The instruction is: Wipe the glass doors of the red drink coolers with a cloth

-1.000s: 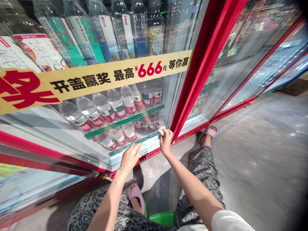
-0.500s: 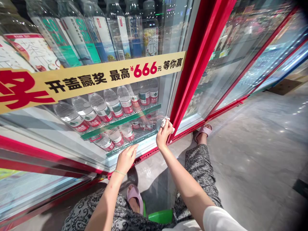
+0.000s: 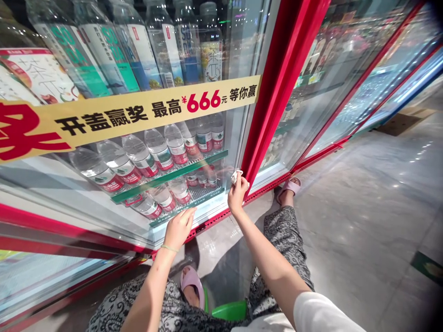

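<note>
My right hand (image 3: 236,193) is closed on a crumpled white tissue or cloth (image 3: 237,175). It holds this at the lower right corner of the glass door, beside the red frame (image 3: 267,133). My left hand (image 3: 179,227) is at the door's bottom edge with its fingers stretched forward and nothing seen in it; whether it touches the door I cannot tell. Behind the glass door (image 3: 238,87), several water bottles with red labels (image 3: 145,165) stand on low shelves. Larger soda bottles (image 3: 117,60) fill the shelf above.
A yellow banner (image 3: 138,113) with printed characters crosses the glass. More red-framed cooler doors (image 3: 332,106) run off to the right. A green plastic object (image 3: 230,311) is on the floor between my legs. A cardboard box (image 3: 404,121) lies on the grey floor (image 3: 353,221) farther off.
My right hand and the white tissue or cloth have shifted slightly along the lower right corner of the door. The view has turned a little to the right. My left hand stays near the bottom edge.
</note>
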The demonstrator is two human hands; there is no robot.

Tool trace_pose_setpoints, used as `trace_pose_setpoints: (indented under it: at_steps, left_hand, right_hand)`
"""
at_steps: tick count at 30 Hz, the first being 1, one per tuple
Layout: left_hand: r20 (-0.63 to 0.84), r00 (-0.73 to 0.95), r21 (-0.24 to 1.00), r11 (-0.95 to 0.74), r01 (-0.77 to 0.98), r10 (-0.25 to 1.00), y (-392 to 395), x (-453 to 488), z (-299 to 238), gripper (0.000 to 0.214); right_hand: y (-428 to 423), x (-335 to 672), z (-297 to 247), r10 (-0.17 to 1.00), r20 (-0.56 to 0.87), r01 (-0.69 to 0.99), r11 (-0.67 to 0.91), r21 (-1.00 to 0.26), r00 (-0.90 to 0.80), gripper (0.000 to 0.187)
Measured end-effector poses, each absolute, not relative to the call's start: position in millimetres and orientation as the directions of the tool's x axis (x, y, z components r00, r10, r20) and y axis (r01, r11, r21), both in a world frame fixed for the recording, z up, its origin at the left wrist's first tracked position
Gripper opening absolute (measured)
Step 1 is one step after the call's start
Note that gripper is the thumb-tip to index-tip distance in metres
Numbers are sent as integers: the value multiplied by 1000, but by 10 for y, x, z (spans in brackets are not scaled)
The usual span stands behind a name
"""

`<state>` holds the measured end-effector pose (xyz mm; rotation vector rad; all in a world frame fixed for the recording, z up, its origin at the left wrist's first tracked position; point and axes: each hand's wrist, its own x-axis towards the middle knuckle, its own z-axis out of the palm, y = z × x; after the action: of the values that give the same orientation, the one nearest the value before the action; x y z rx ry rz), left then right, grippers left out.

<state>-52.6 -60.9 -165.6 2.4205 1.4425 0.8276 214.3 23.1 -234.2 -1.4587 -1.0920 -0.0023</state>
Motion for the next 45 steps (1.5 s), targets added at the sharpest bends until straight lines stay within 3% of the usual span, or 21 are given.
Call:
trace_pose_setpoints:
  at_steps: [5,11,18,20,24,30,33,38,40,45]
  left_hand:
    - [375,370,425,-513,746,850,-602,-539,-1669,31]
    - [407,384,386,-537,750,829,-591,-552,-1716,31]
    - [406,358,388,-513,766,841,-541,-529,-1728,30]
    - [406,346,395,-504,768,846,-553,-550,-1715,31]
    - [402,317,402,-476,782,859,-609,-629,-1701,29]
    - [423,288,405,-463,788,859,-667,-710,-1670,29]
    - [442,234,416,-430,802,866,-673,-737,-1644,27]
    - [446,169,422,-373,827,879,-688,-791,-1623,25]
    - [454,160,419,-368,830,877,-702,-805,-1624,25]
    - [490,181,408,-408,817,853,-716,-794,-1614,26]
  right_hand:
    - [76,2248,-2690,649,515,506,224,-833,560,46]
    - [98,2113,-2518,637,516,472,258,-843,573,34]
    - [-334,1450,-2484,794,591,437,486,-757,142,33]
    - [-342,1483,-2494,801,591,420,505,-754,97,33]
    - [-126,1954,-2437,770,562,441,411,-798,300,28]
    - [106,2176,-2331,628,495,434,265,-861,600,29]
    - [-40,1648,-2329,633,505,427,288,-857,587,31]
    - [-394,974,-2266,755,599,410,473,-780,267,32]
    - [-376,1110,-2203,757,613,410,496,-765,228,32]
    - [24,2008,-2001,630,552,452,333,-828,546,28]
